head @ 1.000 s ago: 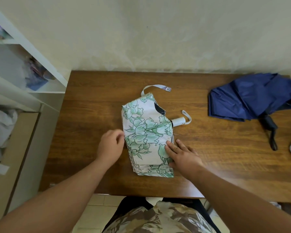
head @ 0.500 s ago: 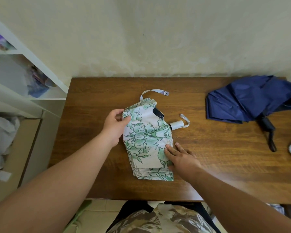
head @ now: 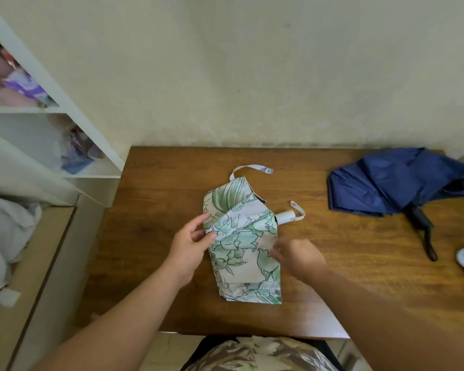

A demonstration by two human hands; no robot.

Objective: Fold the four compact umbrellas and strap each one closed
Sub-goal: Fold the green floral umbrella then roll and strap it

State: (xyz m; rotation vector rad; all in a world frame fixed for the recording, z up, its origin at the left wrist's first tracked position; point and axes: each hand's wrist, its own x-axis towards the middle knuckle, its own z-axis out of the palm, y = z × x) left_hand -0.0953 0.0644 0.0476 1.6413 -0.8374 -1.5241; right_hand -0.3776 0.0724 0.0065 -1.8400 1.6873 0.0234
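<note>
- Head view: a floral umbrella [head: 243, 245], white with green flowers, lies half folded near the middle of a wooden table [head: 150, 236], its canopy in flat pleats running toward the near edge.
- The left hand [head: 189, 249] sits at the umbrella's left edge; thumb and fingers pinch a fold of the fabric there, lifting a flap over the pleats.
- The right hand [head: 296, 254] is at the umbrella's right edge, just below the handle. It is blurred, fingers bent toward the cloth; whether it holds the fabric or only touches it I cannot tell.
- The umbrella's white handle [head: 285, 217] sticks out to the right from under the canopy, with a wrist loop [head: 299, 210] at its end.
- The closing strap [head: 252, 168] curls loose off the far end of the canopy, unfastened, its snap showing.
- A blue umbrella [head: 397, 180] lies unfolded at the far right of the table, well apart from both hands, its black handle [head: 423, 231] pointing toward the near side.
- A white shelf [head: 65, 103] stands to the left of the table.
</note>
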